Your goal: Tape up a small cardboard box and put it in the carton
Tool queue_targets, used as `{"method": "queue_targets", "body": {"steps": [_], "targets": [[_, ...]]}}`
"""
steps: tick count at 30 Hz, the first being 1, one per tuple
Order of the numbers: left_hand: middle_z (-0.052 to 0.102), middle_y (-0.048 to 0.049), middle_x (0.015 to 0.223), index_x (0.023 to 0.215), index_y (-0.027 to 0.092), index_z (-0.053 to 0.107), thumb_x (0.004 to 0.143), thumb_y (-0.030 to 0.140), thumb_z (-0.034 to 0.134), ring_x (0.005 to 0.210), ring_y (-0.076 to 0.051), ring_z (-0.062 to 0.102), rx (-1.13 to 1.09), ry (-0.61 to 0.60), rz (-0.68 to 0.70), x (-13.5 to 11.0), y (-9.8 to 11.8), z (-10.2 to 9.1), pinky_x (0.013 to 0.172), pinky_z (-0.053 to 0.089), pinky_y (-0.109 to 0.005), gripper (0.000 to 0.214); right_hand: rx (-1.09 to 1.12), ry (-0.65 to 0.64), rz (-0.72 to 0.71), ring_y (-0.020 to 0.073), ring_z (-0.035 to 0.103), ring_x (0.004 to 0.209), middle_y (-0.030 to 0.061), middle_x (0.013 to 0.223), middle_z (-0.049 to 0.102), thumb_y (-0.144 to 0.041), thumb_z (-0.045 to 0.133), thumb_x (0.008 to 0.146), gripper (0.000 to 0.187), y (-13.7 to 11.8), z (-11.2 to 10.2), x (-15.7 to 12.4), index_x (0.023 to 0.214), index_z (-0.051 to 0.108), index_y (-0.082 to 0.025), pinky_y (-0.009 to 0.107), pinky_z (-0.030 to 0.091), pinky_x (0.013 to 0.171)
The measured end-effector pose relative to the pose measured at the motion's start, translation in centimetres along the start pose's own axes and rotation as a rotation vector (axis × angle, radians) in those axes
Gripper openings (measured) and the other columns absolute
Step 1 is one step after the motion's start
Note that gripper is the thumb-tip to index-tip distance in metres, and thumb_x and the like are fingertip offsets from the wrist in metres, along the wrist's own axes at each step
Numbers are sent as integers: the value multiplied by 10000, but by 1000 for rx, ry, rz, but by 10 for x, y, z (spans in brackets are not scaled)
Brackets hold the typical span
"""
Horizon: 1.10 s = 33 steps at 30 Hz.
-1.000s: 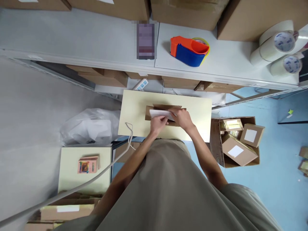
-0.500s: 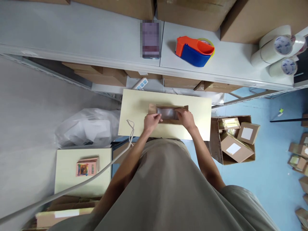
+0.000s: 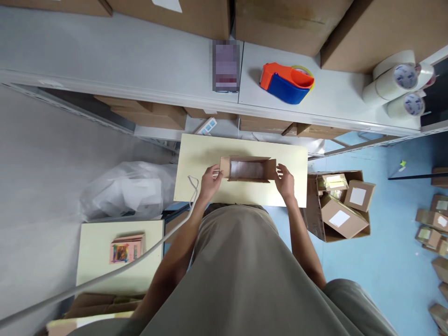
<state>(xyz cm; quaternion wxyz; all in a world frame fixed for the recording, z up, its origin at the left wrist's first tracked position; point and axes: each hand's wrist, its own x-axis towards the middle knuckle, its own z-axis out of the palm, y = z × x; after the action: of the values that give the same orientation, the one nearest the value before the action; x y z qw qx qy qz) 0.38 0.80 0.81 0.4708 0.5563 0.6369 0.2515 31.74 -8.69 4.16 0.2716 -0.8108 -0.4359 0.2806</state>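
- Progress: whitish contents (image 3: pixel 247 170) lie inside the oblong brown cardboard box (image 3: pixel 269 169); its flaps (image 3: pixel 225 166) are not yet closed.
- Box: open-topped, flaps spread, midway between far and near edges of the pale-yellow rectangular tabletop (image 3: pixel 296 186).
- Left hand (image 3: pixel 210 181): at the left flap; grip cannot be told.
- Right hand (image 3: pixel 285 183): grip apart, beside the right flap.

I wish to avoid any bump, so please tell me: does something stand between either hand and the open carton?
Nothing visible does. The left hand is at the left flap of the open carton, the right hand close by its right flap. The pale cable passes left of the left hand.
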Motion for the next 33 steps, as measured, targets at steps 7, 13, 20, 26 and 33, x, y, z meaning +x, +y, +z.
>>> {"method": "queue_targets", "body": {"steps": [7,13,20,26,33], "targets": [[724,-130,1385,1367,239,678,981,319,717,1248,-272,718,93,-167,205,-16,13,24,1036,624,-416,396,37,-90,-75,308,774,1127,175,1342,777,-441,564,1049,441,-17,14,-6,1374,695,-173,485,640,979],[693,-172,1457,1446,207,634,806,326,936,1404,-375,611,341,-290,337,-16,11,36,1211,493,-521,717,-111,-317,-181,336,724,1250,116,1302,801,-440,869,877,457,-17,20,-9,1271,775,-228,478,585,1078],[787,-123,1184,1599,205,490,944,286,813,1172,-311,723,347,-137,226,8,18,44,1038,572,-428,734,-90,-196,-84,272,764,1064,112,1216,819,-321,722,971,300,3,25,3,1242,775,-204,421,606,990],[605,-162,1381,1474,245,643,847,224,904,1314,-349,625,499,-62,363,26,24,44,1104,555,-432,679,-71,-30,16,290,749,1015,165,1184,786,-298,678,952,507,15,31,12,1434,663,-142,471,638,918],[616,-136,1407,1284,250,752,976,239,767,1241,-308,693,448,-127,359,13,4,40,1130,576,-450,309,109,-100,35,238,807,984,130,1292,761,-252,621,949,421,21,35,6,1355,726,-221,402,678,878]]}}
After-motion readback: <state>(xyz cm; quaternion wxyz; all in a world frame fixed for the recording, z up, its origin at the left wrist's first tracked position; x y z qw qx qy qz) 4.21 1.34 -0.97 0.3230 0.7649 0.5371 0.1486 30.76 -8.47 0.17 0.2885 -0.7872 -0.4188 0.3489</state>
